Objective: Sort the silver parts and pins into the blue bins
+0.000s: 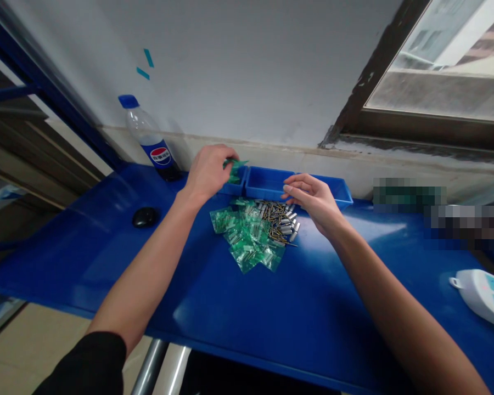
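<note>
My left hand (209, 173) is closed on a small green plastic bag (239, 163), held over the left blue bin, where more green plastic shows. My right hand (312, 198) hovers in front of the middle and right bins; its fingers are loosely curved and apart, and I see nothing in them. Between my hands, a pile of green zip bags (251, 233) with small metal parts inside lies on the blue table. Touching its right side are loose drill-like bits (276, 216) and short silver cylinders (288, 226).
The blue bins (267, 193) stand in a row against the wall. A cola bottle (158, 151) and a black computer mouse (145, 217) are at the left. On the right edge lies a white device (480, 296) with blue panels. Blurred items sit at the back right.
</note>
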Tool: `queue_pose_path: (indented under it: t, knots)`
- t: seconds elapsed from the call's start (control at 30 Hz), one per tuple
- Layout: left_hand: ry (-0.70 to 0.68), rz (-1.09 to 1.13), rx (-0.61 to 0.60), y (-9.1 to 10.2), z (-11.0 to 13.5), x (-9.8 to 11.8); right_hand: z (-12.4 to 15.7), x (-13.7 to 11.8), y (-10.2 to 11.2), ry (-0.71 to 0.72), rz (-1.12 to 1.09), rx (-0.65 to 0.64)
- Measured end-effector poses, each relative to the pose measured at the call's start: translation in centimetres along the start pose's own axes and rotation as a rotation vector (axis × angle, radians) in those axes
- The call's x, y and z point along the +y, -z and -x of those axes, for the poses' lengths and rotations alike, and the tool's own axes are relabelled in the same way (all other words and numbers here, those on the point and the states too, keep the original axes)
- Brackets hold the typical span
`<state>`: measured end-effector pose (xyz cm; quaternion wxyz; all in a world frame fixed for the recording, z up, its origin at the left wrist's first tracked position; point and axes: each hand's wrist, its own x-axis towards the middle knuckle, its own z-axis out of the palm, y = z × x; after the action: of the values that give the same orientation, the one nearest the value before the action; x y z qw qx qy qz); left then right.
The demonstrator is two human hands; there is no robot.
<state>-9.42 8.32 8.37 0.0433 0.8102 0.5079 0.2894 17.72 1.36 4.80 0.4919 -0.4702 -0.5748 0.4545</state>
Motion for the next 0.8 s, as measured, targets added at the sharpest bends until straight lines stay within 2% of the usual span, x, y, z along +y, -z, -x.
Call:
queue_pose_path:
  t: [0.03,0.13,0.23,0.33,0.43,0.53,0.6,0.7,0.73,0.8]
  knots:
    - [0.022,-0.054,-0.052,-0.3,0.0,-1.1,0.0,0.0,0.0,0.002,0.009,-0.002]
    - [0.07,-0.22,-0.317,-1.2,0.1,-3.5,0.0,0.0,0.1,0.007,0.01,-0.004]
    - [0.087,-0.271,-0.398,-1.8,0.3,-4.0,-0.1,0.1,0.1,0.002,-0.014,-0.009]
    - [0.107,-0.275,-0.437,-1.9,0.5,-3.1,0.0,0.1,0.1,-0.005,-0.01,-0.018]
    - [0.094,-0.277,-0.423,-1.8,0.6,-1.9,0.0,0.1,0.0,-0.016,-0.009,-0.02]
    - [0.133,-0.309,-0.355,-1.6,0.7,-1.1,0.1,0.1,-0.1,-0.035,-0.012,-0.023]
    - [0.126,-0.308,-0.26,-1.6,0.7,-1.1,0.1,0.0,-0.2,-0.045,-0.021,-0.029]
    - [0.021,-0.253,-0.088,-2.3,0.4,-1.6,0.1,0.0,-0.4,-0.055,-0.026,-0.031]
    - [-0.011,-0.236,-0.07,-2.6,0.4,-1.9,0.2,0.0,-0.4,-0.057,-0.022,-0.032]
    - [-0.027,-0.241,-0.122,-3.2,0.2,-2.5,0.2,0.0,-0.5,-0.059,-0.013,-0.034]
